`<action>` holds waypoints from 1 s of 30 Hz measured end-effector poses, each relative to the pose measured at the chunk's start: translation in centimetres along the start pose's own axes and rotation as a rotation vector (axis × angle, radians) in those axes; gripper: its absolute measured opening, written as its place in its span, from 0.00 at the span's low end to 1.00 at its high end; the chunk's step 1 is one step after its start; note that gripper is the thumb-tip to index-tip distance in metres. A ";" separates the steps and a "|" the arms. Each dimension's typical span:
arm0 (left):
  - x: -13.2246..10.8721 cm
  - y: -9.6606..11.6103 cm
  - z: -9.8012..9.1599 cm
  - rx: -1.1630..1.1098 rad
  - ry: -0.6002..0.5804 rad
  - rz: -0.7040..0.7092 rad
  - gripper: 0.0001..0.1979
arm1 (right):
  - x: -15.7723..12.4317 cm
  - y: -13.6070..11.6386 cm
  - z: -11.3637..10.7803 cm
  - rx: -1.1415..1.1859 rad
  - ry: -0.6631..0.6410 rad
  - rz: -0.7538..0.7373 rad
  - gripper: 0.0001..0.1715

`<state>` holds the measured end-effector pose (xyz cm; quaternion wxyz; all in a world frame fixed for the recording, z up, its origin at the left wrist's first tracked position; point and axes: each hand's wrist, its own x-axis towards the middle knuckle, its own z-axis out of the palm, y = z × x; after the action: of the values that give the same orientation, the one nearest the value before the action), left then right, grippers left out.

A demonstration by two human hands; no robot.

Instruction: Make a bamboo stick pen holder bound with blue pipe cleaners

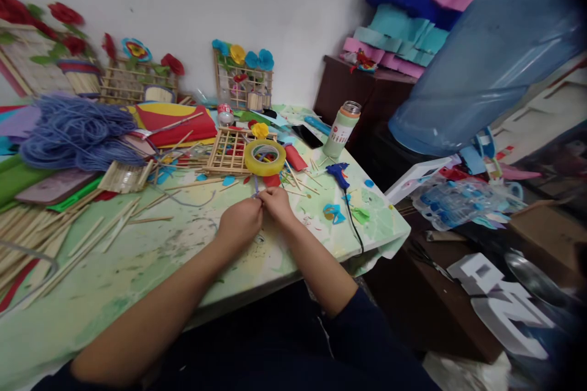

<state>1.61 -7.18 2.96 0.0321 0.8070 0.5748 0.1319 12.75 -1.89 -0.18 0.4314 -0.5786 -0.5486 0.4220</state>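
Note:
My left hand [242,219] and my right hand [277,204] meet close together above the front part of the table, fingers pinched. From between the fingertips a thin purplish strand of yarn [257,186] rises toward a roll of yellow tape [265,157]. The fingers hide most of what they hold. Just beyond, the tape leans by a small stick lattice [228,153] with a yellow paper flower [260,130] at its top. Red paper [271,181] lies right behind my hands.
A heap of blue yarn [80,131] and many loose sticks [34,244] cover the table's left side. On the right are a blue glue gun [338,176] with its cord, a bottle [342,129] and a phone [307,136]. Flowered lattices [243,82] stand against the wall.

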 end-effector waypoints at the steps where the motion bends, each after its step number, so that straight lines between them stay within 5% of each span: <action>1: -0.2 0.3 0.2 0.013 0.003 0.019 0.18 | 0.0 0.0 0.1 0.040 -0.003 0.019 0.09; 7: -0.1 -0.2 -0.4 -0.145 0.101 0.041 0.15 | -0.8 -0.5 0.2 0.286 -0.101 0.131 0.08; 12: 1.7 -2.4 0.0 -0.679 0.308 -0.211 0.11 | -1.5 -1.4 -0.3 0.436 -0.221 0.217 0.08; 14: 2.3 -3.0 0.9 -1.075 0.173 -0.363 0.11 | -1.7 -1.7 -0.4 0.473 -0.271 0.252 0.07; 16: 2.6 -3.1 1.7 -1.225 0.067 -0.391 0.13 | -1.8 -1.9 -0.5 0.484 -0.308 0.281 0.10; 24: 2.6 -3.3 2.0 -1.269 -0.044 -0.397 0.13 | -2.0 -2.2 -0.5 0.293 -0.308 0.277 0.16; 30: 2.6 -4.2 1.2 -1.144 -0.046 -0.440 0.06 | -1.5 -1.4 -0.1 0.081 -0.224 0.181 0.10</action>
<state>-1.21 -3.23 1.37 0.4991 0.5267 0.5653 0.3924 12.46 -3.37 1.20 0.3507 -0.5570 -0.5217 0.5427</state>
